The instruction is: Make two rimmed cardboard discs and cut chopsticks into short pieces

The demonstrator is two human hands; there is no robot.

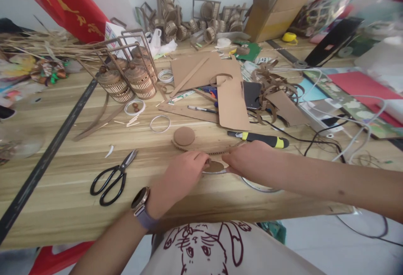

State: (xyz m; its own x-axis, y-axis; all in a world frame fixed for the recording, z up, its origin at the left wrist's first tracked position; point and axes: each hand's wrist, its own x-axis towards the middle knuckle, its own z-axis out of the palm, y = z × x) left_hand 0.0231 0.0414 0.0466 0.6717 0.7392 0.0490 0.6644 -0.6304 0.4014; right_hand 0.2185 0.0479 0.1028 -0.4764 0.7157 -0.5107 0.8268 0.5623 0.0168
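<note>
**Both hands pinched on a small cardboard disc**

Now, just below the centre of the frame, the left hand and right hand meet on the wooden surface. Each grip is nearly closed, fingertips pressing opposite edges of a small brown cardboard disc lying flat between them. A corrugated strip curves just above. Black scissors rest to the left, a utility knife to the upper right.
</note>
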